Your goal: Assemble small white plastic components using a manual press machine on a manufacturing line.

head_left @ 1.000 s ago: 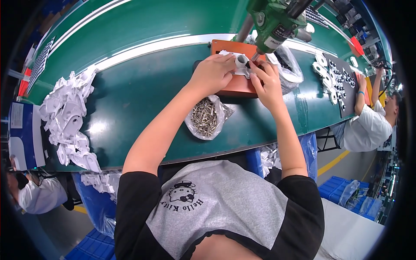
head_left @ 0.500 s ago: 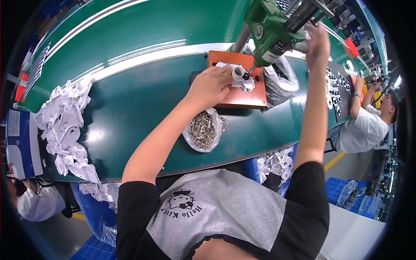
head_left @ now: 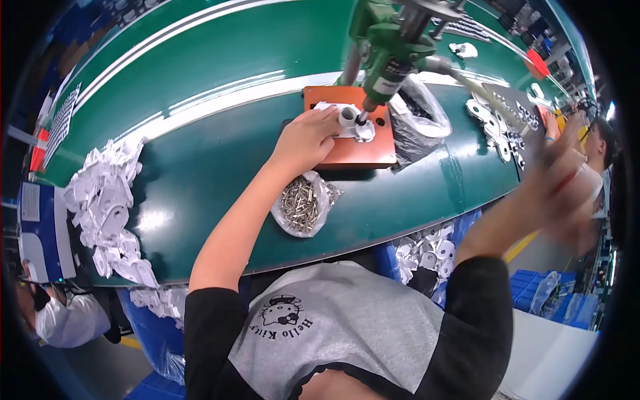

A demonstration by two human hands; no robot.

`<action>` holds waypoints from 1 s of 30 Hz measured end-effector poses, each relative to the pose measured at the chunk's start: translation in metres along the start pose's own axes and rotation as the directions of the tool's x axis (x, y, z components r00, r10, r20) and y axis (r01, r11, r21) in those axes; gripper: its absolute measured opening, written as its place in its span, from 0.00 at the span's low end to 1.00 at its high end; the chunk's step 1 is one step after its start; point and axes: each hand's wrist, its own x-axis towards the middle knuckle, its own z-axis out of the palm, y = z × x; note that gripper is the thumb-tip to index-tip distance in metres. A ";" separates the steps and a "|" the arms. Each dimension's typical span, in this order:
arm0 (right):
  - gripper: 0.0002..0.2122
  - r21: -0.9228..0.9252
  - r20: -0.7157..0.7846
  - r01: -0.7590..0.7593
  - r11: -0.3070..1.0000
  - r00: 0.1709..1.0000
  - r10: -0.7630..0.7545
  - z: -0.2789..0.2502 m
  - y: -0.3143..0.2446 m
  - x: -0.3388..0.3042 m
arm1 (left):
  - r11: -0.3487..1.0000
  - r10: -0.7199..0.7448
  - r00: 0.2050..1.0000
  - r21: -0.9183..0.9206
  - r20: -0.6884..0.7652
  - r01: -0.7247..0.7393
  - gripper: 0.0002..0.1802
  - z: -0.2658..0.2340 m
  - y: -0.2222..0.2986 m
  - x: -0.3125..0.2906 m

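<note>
My left hand (head_left: 308, 137) grips a white plastic part (head_left: 363, 133) that lies on an orange fixture block (head_left: 363, 155), fingers over its left end and thumb at the near side. On the part stands a short white tube (head_left: 347, 117). Beside it, the spindle tip (head_left: 369, 104) of a green press (head_left: 390, 63) comes down at a small black piece (head_left: 362, 121). To the right, my right hand (head_left: 567, 193) is smeared by motion, closed at the outer end of the press's blurred lever (head_left: 483, 93).
A bag of metal pins (head_left: 301, 205) sits before the fixture. A clear bag with dark pieces (head_left: 420, 123) stands to its right. White parts pile up (head_left: 103, 200) at the left; more fill a blue bin (head_left: 427, 257) below the bench. A co-worker (head_left: 597, 150) is at far right.
My right hand has swung down and right from beside the press head, bringing the lever with it. The spindle has dropped toward the white part. My left hand stays on the part.
</note>
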 end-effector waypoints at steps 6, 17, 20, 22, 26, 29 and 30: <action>0.17 0.523 0.314 0.143 0.840 0.884 -0.345 -0.055 0.031 -0.111 | 0.996 -0.084 0.991 -0.021 0.104 0.087 0.16 -0.004 0.016 0.004; 0.18 0.683 0.173 -0.206 0.701 0.978 0.119 0.122 0.090 0.154 | 0.997 -0.059 0.976 0.069 0.211 0.046 0.20 -0.015 0.024 0.040; 0.27 0.387 0.377 -0.418 0.822 0.885 0.272 0.123 0.133 0.107 | 0.993 -0.066 0.979 0.105 0.195 0.046 0.12 -0.035 0.011 0.041; 0.31 0.293 0.254 -0.308 0.905 0.938 0.237 0.087 0.195 0.078 | 0.994 -0.104 0.987 0.046 0.124 0.099 0.09 -0.046 0.002 0.037; 0.27 -0.841 0.035 -0.226 0.491 0.884 0.467 -0.010 0.309 0.036 | 0.853 -0.441 0.886 -0.374 -0.143 0.364 0.07 -0.074 -0.062 0.035; 0.32 -0.977 0.112 -0.012 0.212 0.818 0.565 -0.062 0.367 0.003 | 0.825 -0.502 0.819 -0.439 -0.278 0.357 0.12 -0.070 -0.119 0.049; 0.32 -0.969 0.151 -0.018 0.248 0.749 0.646 -0.073 0.373 0.002 | 0.948 -0.319 0.863 -0.144 -0.391 0.285 0.16 -0.057 -0.182 0.045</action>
